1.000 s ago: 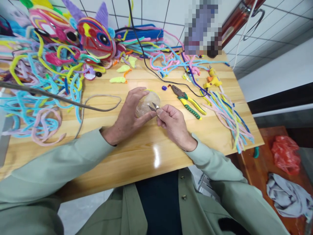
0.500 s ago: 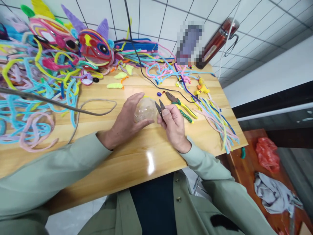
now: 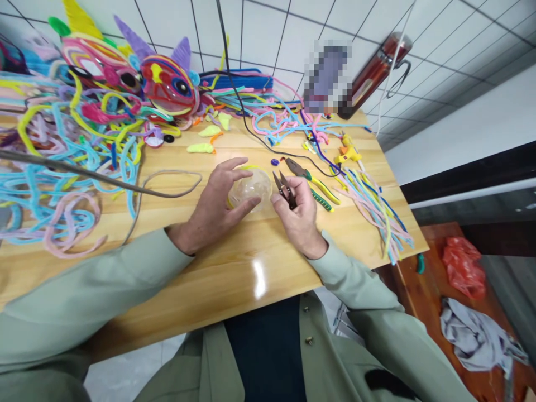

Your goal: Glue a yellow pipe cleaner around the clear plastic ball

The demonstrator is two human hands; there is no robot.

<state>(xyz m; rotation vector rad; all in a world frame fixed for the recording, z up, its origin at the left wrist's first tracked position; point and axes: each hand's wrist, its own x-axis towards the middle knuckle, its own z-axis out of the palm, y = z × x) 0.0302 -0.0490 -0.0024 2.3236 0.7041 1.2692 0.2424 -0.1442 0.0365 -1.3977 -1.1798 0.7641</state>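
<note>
My left hand curves around a clear plastic dome with a yellow pipe cleaner along part of its edge. The thumb lies across the dome's near side and the fingers reach over its far side. Small dark thread snips are held in my right hand, their blades parted and pointing up beside the dome's right edge. Just beyond them on the table lie pliers with green and yellow handles and a small coil of dark blue pipe cleaner.
Colourful horned pipe-cleaner masks stand at the back left above tangled pipe cleaners. A yellow glue gun and a pipe-cleaner bundle lie at right. A red flask leans near the wall. A black cable crosses the table.
The right hand has drawn the snips slightly right, away from the dome, and the blades are wider apart. The left hand's thumb and fingers have shifted on the dome.
</note>
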